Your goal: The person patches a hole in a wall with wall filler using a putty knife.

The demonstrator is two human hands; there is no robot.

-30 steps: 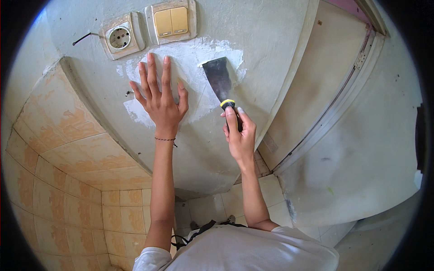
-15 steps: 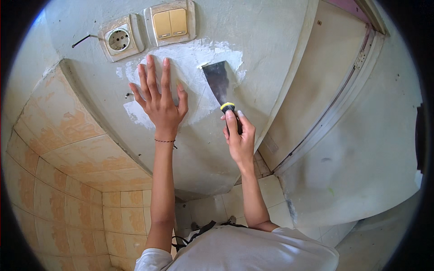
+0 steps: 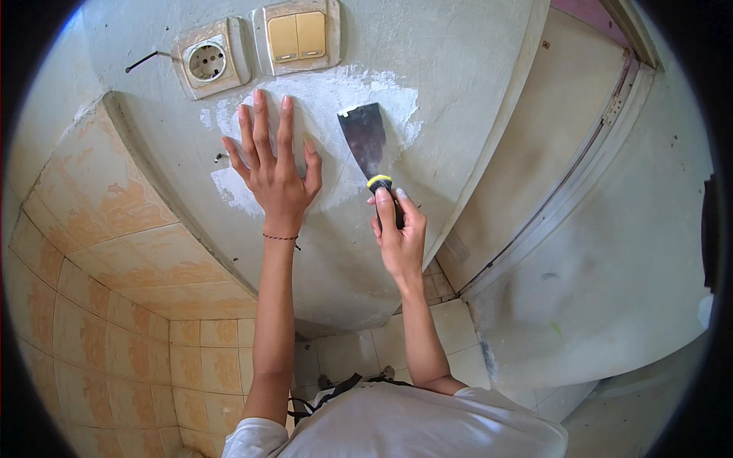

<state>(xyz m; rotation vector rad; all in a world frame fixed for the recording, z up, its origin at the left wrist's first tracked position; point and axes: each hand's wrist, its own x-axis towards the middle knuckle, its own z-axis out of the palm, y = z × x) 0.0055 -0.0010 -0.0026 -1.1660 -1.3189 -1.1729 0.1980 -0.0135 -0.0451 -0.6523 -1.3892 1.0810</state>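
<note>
My right hand (image 3: 398,233) grips a putty knife (image 3: 364,137) by its black and yellow handle, the thumb lying along it. The broad dark blade points up at the wall, with a bit of white filler on its top left corner. Behind the blade spreads a rough patch of white filler (image 3: 328,95) on the grey wall. My left hand (image 3: 276,172) lies flat on the left part of this patch, fingers spread, holding nothing. A dark cord circles its wrist. I cannot tell whether the blade's edge touches the wall.
Above my left hand sit a round wall socket (image 3: 207,61) and a yellowish double light switch (image 3: 297,37). A thin dark rod (image 3: 145,61) sticks out left of the socket. Orange-patterned tiles (image 3: 107,206) cover the lower left. A pale door (image 3: 534,130) stands at the right.
The putty knife has tilted more upright and its blade has shifted slightly left. My left hand keeps its place on the wall, while the whole view has shifted a little.
</note>
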